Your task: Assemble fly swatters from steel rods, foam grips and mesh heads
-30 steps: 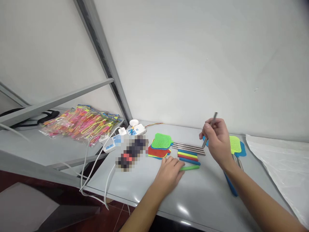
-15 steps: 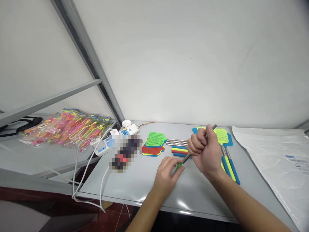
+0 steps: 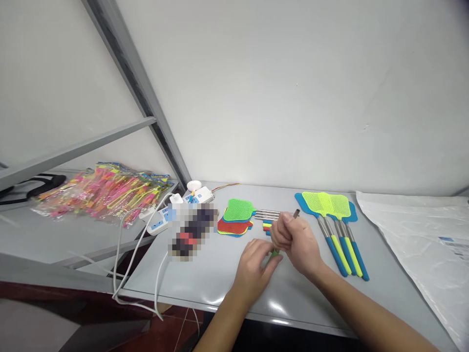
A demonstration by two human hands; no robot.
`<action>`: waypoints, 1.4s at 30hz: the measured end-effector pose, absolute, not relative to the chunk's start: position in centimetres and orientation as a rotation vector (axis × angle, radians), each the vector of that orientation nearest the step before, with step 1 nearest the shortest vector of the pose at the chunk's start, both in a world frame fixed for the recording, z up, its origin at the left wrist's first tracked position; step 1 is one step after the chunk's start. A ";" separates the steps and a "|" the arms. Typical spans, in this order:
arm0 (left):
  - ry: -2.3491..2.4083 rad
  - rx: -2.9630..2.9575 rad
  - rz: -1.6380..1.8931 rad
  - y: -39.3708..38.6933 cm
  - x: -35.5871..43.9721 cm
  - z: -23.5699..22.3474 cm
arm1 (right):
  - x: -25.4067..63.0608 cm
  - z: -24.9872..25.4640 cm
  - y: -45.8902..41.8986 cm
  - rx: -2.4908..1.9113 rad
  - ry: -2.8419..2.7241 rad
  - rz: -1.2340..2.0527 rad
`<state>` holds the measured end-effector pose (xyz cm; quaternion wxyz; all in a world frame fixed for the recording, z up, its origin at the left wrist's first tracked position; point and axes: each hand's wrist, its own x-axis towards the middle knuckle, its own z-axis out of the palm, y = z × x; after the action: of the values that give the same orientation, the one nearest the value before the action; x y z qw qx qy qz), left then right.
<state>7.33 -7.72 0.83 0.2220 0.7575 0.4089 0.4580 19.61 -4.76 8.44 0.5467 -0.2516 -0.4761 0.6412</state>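
Note:
My left hand (image 3: 254, 264) pinches a green handle grip (image 3: 274, 253), mostly hidden by the fingers. My right hand (image 3: 296, 239) is wrapped round a metal rod (image 3: 296, 213), whose end pokes out above the fist. The fist sits right over the top of the green grip; whether the rod is inside it is hidden. Beyond the hands lie loose fly swatter heads, a green one (image 3: 238, 210) on top and a red one (image 3: 232, 227) below. Metal rods (image 3: 267, 215) and coloured grips (image 3: 267, 227) are partly covered by my right hand.
Several fly swatters with blue and yellow grips (image 3: 346, 254) lie to the right. Farther right is a white plastic bag (image 3: 406, 234). Power strips (image 3: 157, 222), white cables (image 3: 119, 254) and a blurred-out object (image 3: 192, 232) are on the left. Bagged colourful items (image 3: 110, 193) lie on another surface.
My right fist has moved down and left along with the rod, closer to the green grip in my left hand. Less of the rod shows. The swatters on the right have come into fuller view.

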 end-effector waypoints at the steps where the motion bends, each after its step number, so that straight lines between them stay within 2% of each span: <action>1: 1.140 2.088 1.260 -7.7 7.3 0.8 | 19.5 7.9 -4.9 -0.617 -1.162 1.523; 12: 1.126 2.141 0.975 -7.8 7.3 0.3 | 19.1 4.7 -5.4 -0.666 -1.194 1.427; 34: 1.082 2.142 0.853 -7.5 6.6 0.1 | 18.8 2.1 -6.0 -0.786 -1.478 1.351; 42: 1.083 2.072 0.854 -7.6 6.5 0.2 | 18.8 2.8 -6.0 -0.840 -1.592 1.252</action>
<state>6.49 -7.58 0.23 0.3206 0.7886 0.4120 0.3249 18.80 -6.01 2.80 0.4568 -0.3407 -0.6460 0.5079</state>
